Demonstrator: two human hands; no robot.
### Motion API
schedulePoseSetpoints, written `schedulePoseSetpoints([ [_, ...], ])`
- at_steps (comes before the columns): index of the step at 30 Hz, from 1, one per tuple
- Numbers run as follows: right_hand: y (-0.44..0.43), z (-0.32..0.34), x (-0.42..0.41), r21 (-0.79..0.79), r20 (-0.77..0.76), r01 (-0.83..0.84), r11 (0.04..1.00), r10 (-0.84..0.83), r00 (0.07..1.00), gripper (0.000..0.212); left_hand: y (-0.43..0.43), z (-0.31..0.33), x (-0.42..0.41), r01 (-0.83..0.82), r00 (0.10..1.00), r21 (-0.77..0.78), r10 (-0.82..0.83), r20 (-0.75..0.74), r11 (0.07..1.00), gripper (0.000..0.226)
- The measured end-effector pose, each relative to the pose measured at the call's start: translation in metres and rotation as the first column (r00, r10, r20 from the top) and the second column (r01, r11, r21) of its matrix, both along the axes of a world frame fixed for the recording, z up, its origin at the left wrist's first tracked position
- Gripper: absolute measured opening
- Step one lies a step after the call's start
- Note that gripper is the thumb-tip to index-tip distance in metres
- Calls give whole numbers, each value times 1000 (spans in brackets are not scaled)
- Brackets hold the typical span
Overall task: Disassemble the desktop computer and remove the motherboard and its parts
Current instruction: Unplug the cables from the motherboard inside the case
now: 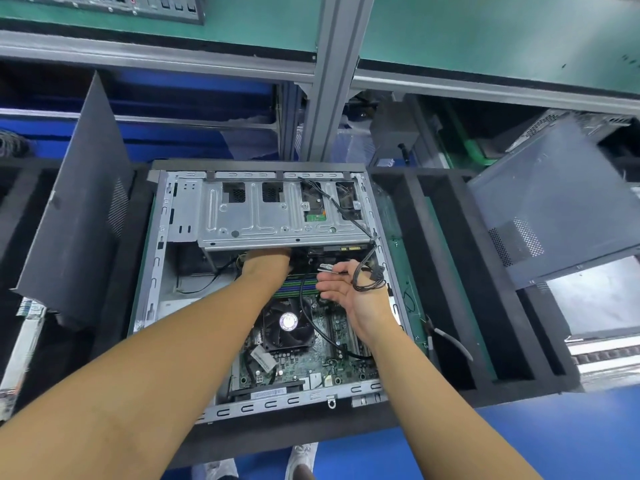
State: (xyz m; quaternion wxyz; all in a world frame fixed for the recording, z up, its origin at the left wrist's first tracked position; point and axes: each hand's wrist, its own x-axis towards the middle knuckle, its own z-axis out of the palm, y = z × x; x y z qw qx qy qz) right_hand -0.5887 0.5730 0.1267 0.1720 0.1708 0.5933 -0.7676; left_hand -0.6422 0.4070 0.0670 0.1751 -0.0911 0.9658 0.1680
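Motherboard (304, 362), cooler fan (289, 322) and memory sticks (298, 284) sit unremoved inside opened case (277, 405); right hand (349, 296) pinches black cables (369, 284) between curled fingers (329, 276), while left hand (266, 268) reaches beneath drive cage (277, 216), its fingers hidden, grip impossible to tell.

Open desktop case (180, 216) — flat, motherboard (304, 362) exposed

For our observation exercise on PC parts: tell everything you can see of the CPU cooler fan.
The cooler fan looks like black plastic: a square frame with curved blades round a hub bearing a pale round sticker. It lies flat, face up, on the green motherboard, low in the open case. A black cable curves past its right side.
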Motion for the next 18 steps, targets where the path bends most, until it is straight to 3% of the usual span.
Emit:
schedulePoseSetpoints([
  [3, -1, 1, 0, -6, 0, 3, 1000, -3, 1000, 28, -2, -2, -1, 79, 997, 5, -79, -18, 997, 19],
  [7, 0, 0, 0, -16, 2, 9, 1000, -9, 1000, 28, -4, 1, 1, 99, 995, 60, -97, -37, 993, 5],
  [11, 0, -4, -1, -19, -1, 9, 1000, -9, 1000, 29, 0, 9, 0, 95, 995, 128, -91, -32, 987, 13],
  [13, 1, -6, -1, -20, -24, -2, 1000, 2, 1000, 27, 0, 10, -1, 131, 991, 113, -128, -30, 985, 24],
  [18, 1, -8, -2, 25, -50, -17, 1000, 19, 999, 18, 2, 8, -2, 154, 986, 39, -151, -70, 987, 12],
])
